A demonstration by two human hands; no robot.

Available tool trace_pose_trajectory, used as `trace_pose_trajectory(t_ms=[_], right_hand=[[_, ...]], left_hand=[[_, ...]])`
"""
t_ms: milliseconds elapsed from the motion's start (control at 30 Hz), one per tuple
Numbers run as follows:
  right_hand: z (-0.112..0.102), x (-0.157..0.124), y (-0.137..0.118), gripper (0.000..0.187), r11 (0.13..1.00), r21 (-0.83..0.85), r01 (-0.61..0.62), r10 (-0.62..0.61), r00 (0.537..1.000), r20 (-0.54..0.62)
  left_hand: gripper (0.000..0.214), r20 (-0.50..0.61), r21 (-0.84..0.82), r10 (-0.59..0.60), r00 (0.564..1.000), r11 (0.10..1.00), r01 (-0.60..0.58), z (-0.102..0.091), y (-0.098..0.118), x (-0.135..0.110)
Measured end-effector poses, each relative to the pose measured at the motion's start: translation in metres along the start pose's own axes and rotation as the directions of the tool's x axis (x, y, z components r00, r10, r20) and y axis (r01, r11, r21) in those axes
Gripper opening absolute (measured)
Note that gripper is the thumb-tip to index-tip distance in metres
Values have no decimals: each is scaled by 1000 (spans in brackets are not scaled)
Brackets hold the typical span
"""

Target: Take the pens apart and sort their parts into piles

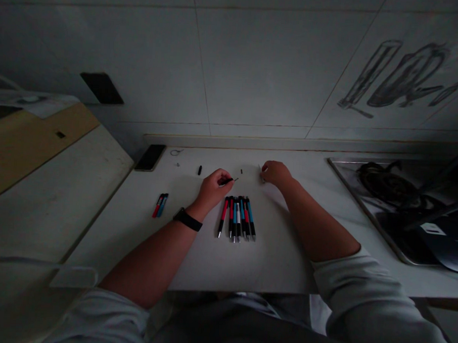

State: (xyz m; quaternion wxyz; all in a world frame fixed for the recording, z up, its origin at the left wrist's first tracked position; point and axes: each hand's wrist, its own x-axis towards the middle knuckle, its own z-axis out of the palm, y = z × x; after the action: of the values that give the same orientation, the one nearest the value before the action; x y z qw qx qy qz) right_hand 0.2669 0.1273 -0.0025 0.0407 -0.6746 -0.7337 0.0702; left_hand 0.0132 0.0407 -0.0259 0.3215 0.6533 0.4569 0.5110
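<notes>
My left hand point(213, 188), with a dark watch on its wrist, pinches a slim black pen part point(225, 182); a thin tip sticks out of it to the right. Farther right, my right hand point(276, 172) is closed low over the white counter, its fingertips at a small pale piece I cannot make out. Several pens point(237, 220) in red, blue and white with black grips lie side by side below my hands. Two short pen barrels point(160, 205), red and blue, rest left of my wrist. Beyond the hands lie a black grip sleeve point(199, 170) and a tiny dark piece point(241, 171).
At the counter's back left are a phone point(150, 158), a thin loop point(175, 152) and a small pale bit point(178, 164). A gas stove point(383, 198) with dark objects on it occupies the right. A tiled wall point(256, 71) closes off the back.
</notes>
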Motion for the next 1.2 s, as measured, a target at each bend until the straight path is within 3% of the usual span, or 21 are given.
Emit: trace_pose_trajectory(t_ms=[333, 433, 500, 567, 633, 767, 967, 1200], right_hand=[[-3, -3, -1, 26, 1000, -8, 3, -3, 1000, 2], [-9, -5, -4, 23, 1000, 25, 0, 1, 998, -63], [-16, -8, -11, 22, 990, 112, 83, -69, 990, -124], [-23, -14, -23, 22, 935, 260, 242, -207, 966, -154], [-27, -21, -37, 23, 820, 431, 378, -345, 926, -155], [-27, -33, -58, 19, 629, 615, 476, -467, 863, -191], [-18, -36, -66, 23, 482, 751, 450, -452, 863, -227], [-11, -36, -69, 25, 399, 880, 258, -391, 916, -91]], left_hand=[[12, 1, 10, -11, 1000, 1000, 11, -2, 2, 0], [12, -10, 3, -5, 1000, 1000, 5, -1, 0, 1], [13, -24, -12, -12, 1000, 1000, 11, -1, -1, 2], [14, -44, -35, -25, 999, 999, 23, 0, -3, 3], [15, -73, -68, -33, 997, 997, 28, 0, -3, 4], [18, -118, -132, -45, 992, 991, 29, -1, 1, 5], [18, -112, -157, -28, 993, 988, 10, 0, 6, 4], [18, -112, -164, -5, 994, 986, -13, 1, 4, 5]])
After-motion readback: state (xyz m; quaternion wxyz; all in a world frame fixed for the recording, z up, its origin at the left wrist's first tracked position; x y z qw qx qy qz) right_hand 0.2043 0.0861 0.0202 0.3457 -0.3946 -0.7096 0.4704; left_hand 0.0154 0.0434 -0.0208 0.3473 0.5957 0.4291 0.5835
